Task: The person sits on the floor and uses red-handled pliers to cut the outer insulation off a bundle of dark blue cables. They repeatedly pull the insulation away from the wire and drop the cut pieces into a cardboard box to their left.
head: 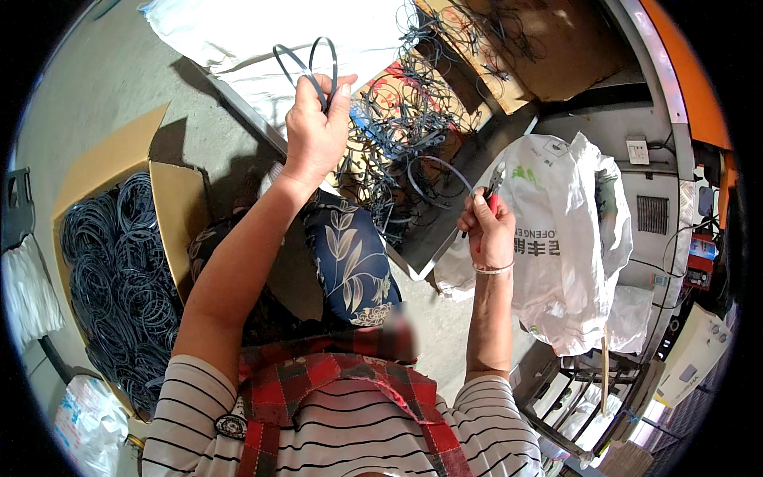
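Note:
Raised over the worktable, my left hand grips thin black flexible strips that bend into two loops above its fingers. My right hand is closed around red-handled cutting pliers, their metal jaws pointing up. A thin dark ring extends leftward from the fingers of that hand; how it is held there is hidden. Between and beyond both hands lies a tangled heap of small black looped pieces, spread over printed cardboard on the table.
At left a cardboard box holds many coiled black rings. White sheeting covers the table's far left. A white plastic bag bearing writing stands right of my right hand. The metal table edge meets my patterned-cloth knee.

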